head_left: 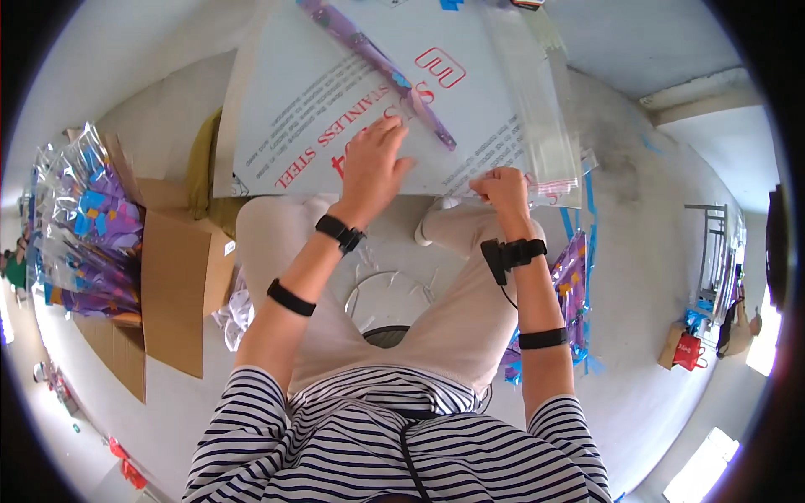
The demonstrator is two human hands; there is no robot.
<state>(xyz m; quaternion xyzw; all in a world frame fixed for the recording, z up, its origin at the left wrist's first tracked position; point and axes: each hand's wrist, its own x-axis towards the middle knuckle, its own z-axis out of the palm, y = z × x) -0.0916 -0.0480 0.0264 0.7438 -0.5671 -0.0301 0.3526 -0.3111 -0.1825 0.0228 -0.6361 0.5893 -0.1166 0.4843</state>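
Observation:
My left hand (373, 163) lies over the near part of the worktop (277, 126), fingers stretched out and nothing gripped in them. At the table's near edge my right hand (505, 191) is closed, its thumb and fingers pressed together. Whatever it pinches is too thin or too hidden to make out. Beyond both hands a long, narrow purple patterned item (381, 63) lies slantwise, its near end between them. A pile of clear plastic bags (537, 109) with reddish near edges runs along the table's right side, beside my right hand.
To the left stands an open cardboard box (180, 277), with several purple patterned items in clear wrapping (92, 226) heaped at it. More purple packages (570, 285) are on the right, below the table. A red bag (689, 352) sits farther right by a metal rack (713, 251).

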